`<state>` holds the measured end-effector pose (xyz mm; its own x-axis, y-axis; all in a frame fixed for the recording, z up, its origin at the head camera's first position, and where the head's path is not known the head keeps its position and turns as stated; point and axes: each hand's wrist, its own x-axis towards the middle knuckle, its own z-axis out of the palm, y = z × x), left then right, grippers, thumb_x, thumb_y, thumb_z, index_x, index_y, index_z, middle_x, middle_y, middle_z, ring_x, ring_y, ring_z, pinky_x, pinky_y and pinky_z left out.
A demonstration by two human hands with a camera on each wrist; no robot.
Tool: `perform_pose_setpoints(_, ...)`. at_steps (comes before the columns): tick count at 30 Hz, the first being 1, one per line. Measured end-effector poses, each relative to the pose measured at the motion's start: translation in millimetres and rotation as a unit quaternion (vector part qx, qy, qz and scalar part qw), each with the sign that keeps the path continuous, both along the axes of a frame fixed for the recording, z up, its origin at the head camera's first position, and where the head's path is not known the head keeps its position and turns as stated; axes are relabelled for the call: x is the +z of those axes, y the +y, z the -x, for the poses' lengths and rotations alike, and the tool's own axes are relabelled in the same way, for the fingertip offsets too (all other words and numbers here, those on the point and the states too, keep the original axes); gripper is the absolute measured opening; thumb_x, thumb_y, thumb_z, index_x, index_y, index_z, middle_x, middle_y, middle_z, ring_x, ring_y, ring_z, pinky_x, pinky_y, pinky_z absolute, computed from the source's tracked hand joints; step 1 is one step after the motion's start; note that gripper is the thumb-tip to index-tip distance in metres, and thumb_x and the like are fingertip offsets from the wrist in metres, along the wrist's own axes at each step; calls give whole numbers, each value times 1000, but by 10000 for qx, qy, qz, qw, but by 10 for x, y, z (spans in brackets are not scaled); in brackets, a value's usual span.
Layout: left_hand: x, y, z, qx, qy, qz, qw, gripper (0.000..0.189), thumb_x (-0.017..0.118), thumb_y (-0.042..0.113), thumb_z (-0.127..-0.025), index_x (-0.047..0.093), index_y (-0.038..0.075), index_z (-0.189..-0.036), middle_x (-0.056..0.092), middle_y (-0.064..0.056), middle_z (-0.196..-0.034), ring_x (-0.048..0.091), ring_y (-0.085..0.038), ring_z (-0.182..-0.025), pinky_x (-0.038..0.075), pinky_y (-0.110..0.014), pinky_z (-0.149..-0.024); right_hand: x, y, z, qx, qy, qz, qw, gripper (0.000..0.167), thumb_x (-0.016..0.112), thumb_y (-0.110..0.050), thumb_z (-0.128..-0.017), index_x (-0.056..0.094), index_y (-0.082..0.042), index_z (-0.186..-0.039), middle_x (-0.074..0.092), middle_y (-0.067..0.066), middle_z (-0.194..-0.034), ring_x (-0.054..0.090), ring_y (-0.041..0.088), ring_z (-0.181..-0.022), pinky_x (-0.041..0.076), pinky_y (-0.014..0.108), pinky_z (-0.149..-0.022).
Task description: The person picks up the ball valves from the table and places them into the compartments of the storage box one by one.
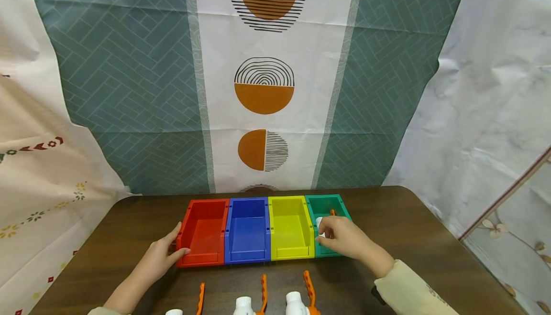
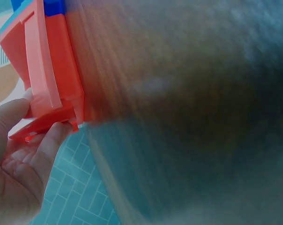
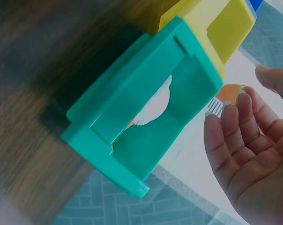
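My left hand (image 1: 158, 256) holds the left side of the red bin (image 1: 211, 257), its thumb by the front corner and its fingers along the side wall. The left wrist view shows this hand (image 2: 19, 164) with its fingertips against the red plastic. My right hand (image 1: 344, 238) is over the green bin (image 1: 342, 205) at the right end of the row. Its fingers are loosely bent with nothing between them, as the right wrist view shows this hand (image 3: 254, 154). Inside the green bin lies a white ribbed-cap object (image 3: 155, 105) with an orange part, mostly hidden by the bin's front wall.
Between the red and green bins stand a blue bin (image 1: 248, 256) and a yellow bin (image 1: 292, 254), side by side. Along the near edge are three white-capped bottles, including one in the middle (image 1: 243, 305) and one farther right (image 1: 294, 303), with upright orange handles (image 1: 309, 286). A patterned cloth hangs behind the dark table (image 1: 387, 219).
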<state>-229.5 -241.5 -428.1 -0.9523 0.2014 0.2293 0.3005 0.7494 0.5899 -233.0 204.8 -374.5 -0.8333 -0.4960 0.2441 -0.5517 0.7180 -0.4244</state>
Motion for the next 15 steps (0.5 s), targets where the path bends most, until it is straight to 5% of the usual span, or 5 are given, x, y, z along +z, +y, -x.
perform_pose_setpoints(15, 12, 3, 4, 55, -130, 101, 9998, 79, 73, 15, -81, 31, -18, -138, 60, -32, -116, 66, -36, -96, 55, -46, -81, -31, -99, -174, 322, -162, -59, 9993, 13, 73, -19, -84, 62, -12, -82, 57, -10, -73, 48, 0, -64, 46, 19, -57)
